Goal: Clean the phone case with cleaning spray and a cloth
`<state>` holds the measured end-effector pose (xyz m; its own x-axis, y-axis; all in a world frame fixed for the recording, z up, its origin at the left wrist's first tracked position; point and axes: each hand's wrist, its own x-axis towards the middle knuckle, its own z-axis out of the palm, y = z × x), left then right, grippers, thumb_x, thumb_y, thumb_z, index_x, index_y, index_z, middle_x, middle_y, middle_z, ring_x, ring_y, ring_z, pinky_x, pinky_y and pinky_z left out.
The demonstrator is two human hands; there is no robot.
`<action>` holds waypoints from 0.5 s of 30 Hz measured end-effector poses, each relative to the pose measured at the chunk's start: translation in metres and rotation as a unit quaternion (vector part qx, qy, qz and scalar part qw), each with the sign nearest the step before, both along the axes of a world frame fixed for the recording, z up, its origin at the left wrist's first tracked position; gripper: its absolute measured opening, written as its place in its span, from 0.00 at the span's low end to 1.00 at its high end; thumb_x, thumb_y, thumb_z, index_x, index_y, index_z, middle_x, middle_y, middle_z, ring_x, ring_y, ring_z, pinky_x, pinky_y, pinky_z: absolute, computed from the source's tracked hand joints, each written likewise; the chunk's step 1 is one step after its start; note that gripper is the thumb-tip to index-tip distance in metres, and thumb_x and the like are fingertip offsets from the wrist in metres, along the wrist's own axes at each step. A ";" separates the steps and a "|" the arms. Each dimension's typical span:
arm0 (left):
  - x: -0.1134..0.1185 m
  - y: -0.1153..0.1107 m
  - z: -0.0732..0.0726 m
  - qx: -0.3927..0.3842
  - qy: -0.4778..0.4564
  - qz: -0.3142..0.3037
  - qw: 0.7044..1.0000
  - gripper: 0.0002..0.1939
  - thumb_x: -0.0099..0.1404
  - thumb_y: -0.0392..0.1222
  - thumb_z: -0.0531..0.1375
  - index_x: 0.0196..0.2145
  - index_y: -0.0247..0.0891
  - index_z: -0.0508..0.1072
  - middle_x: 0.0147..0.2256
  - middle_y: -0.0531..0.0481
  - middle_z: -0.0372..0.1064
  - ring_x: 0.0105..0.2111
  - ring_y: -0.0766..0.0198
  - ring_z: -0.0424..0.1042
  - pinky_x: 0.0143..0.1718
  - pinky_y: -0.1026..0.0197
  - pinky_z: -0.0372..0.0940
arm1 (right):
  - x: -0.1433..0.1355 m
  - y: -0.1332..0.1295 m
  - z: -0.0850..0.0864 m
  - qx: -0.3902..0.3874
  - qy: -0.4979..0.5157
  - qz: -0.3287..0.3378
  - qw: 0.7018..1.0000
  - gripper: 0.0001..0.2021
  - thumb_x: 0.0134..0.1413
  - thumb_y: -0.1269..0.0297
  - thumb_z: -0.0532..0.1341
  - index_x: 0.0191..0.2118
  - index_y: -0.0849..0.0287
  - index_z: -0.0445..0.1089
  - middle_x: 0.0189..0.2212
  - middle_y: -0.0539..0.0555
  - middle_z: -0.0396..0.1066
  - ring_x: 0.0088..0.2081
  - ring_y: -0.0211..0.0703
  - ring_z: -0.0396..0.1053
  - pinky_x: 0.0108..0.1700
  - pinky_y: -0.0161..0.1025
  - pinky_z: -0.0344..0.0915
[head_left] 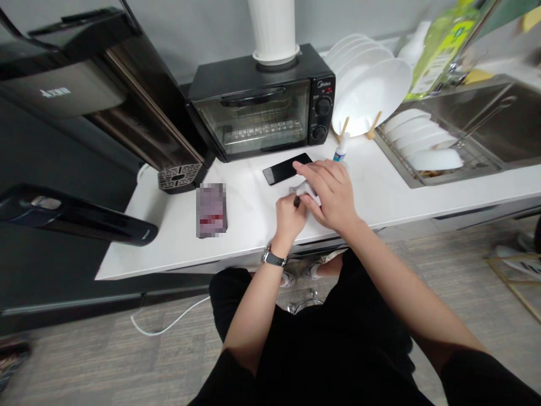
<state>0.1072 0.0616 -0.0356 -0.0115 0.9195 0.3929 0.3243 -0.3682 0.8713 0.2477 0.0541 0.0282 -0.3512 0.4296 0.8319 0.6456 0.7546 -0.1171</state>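
Note:
My left hand [291, 218], with a watch [274, 257] on its wrist, is closed in a fist just over the counter's front part. A small dark object [297, 201] pokes out at its thumb side; what kind it is I cannot make out. My right hand [333, 194] is bent over a crumpled white cloth [305, 189], pressing it against the left hand and the dark object. Behind the hands lies a black smartphone [284, 170], screen up, its right end partly behind my right fingers. A small white spray bottle [340, 149] with a blue label stands beyond the right hand.
A toaster oven [257, 104] carrying a white pot [274, 28] stands at the back. Left are a coffee machine [139, 113], a black cylindrical object [84, 217] and a pixelated box [211, 210]. White plates [372, 90], a sink [507, 129] and a green bottle [443, 48] are right.

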 end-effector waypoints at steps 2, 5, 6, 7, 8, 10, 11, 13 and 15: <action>0.000 -0.003 0.003 0.003 -0.001 -0.002 1.000 0.22 0.70 0.52 0.62 0.21 0.38 0.70 0.20 0.53 0.67 0.22 0.66 0.64 0.26 0.62 0.56 | 0.003 0.002 0.003 -0.042 0.042 0.008 0.998 0.22 0.76 0.50 0.46 0.58 0.55 0.70 0.48 0.59 0.76 0.53 0.53 0.71 0.55 0.51 0.68; 0.001 -0.005 0.007 -0.007 -0.015 -0.004 1.000 0.21 0.70 0.54 0.62 0.25 0.37 0.74 0.22 0.53 0.69 0.24 0.65 0.67 0.28 0.63 0.58 | 0.005 0.003 0.009 -0.118 0.111 -0.011 0.987 0.22 0.77 0.51 0.44 0.42 0.55 0.72 0.36 0.56 0.73 0.40 0.47 0.72 0.42 0.44 0.67; 0.002 -0.005 0.008 -0.009 -0.020 -0.002 1.000 0.21 0.70 0.55 0.62 0.25 0.37 0.74 0.22 0.53 0.69 0.24 0.65 0.67 0.28 0.63 0.59 | 0.003 0.003 0.010 -0.143 0.138 -0.031 0.980 0.23 0.77 0.51 0.44 0.37 0.55 0.70 0.31 0.53 0.71 0.34 0.45 0.70 0.38 0.42 0.65; 0.002 -0.005 0.008 -0.011 -0.024 0.002 1.000 0.21 0.69 0.55 0.62 0.25 0.37 0.74 0.22 0.53 0.68 0.24 0.65 0.67 0.28 0.63 0.59 | 0.002 0.002 0.012 -0.165 0.164 -0.053 0.971 0.24 0.77 0.50 0.44 0.33 0.54 0.67 0.26 0.51 0.67 0.30 0.43 0.66 0.35 0.41 0.62; 0.002 -0.005 0.008 -0.015 -0.030 0.007 0.999 0.22 0.69 0.55 0.63 0.25 0.37 0.74 0.21 0.53 0.68 0.24 0.65 0.67 0.28 0.63 0.59 | -0.001 0.001 0.013 -0.179 0.184 -0.076 0.963 0.25 0.77 0.50 0.44 0.30 0.54 0.65 0.23 0.49 0.63 0.27 0.42 0.63 0.33 0.40 0.61; 0.002 -0.004 0.007 -0.020 -0.042 0.008 0.999 0.21 0.69 0.56 0.62 0.26 0.36 0.75 0.22 0.52 0.69 0.25 0.64 0.68 0.28 0.63 0.60 | -0.008 -0.002 0.016 -0.181 0.191 -0.098 0.960 0.26 0.78 0.51 0.44 0.29 0.54 0.65 0.23 0.50 0.64 0.27 0.42 0.63 0.33 0.41 0.61; 0.001 -0.003 0.006 -0.020 -0.044 0.005 0.999 0.21 0.69 0.56 0.62 0.27 0.36 0.75 0.22 0.52 0.70 0.25 0.64 0.68 0.28 0.63 0.60 | -0.012 -0.004 0.018 -0.163 0.176 -0.092 0.966 0.24 0.78 0.53 0.44 0.31 0.55 0.67 0.26 0.52 0.68 0.30 0.43 0.67 0.36 0.42 0.64; -0.001 -0.002 0.003 -0.005 -0.034 -0.002 0.999 0.21 0.70 0.54 0.62 0.25 0.36 0.73 0.21 0.52 0.69 0.24 0.65 0.66 0.27 0.63 0.58 | -0.018 -0.009 0.020 -0.111 0.129 -0.057 0.984 0.21 0.77 0.58 0.45 0.37 0.56 0.72 0.36 0.55 0.75 0.41 0.47 0.72 0.47 0.46 0.68; -0.003 -0.002 -0.001 0.020 -0.005 -0.002 1.000 0.22 0.70 0.51 0.61 0.22 0.37 0.69 0.19 0.53 0.65 0.22 0.66 0.62 0.25 0.62 0.55 | -0.019 -0.011 0.019 -0.062 0.081 -0.014 0.995 0.18 0.76 0.62 0.47 0.44 0.55 0.74 0.42 0.55 0.78 0.50 0.49 0.72 0.60 0.52 0.66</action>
<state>0.1038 0.0600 -0.0361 -0.0119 0.9027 0.4300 0.3137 -0.4050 0.8588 0.2283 0.0430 0.0474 -0.2038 0.5397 0.8168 0.6309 0.7104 -0.3120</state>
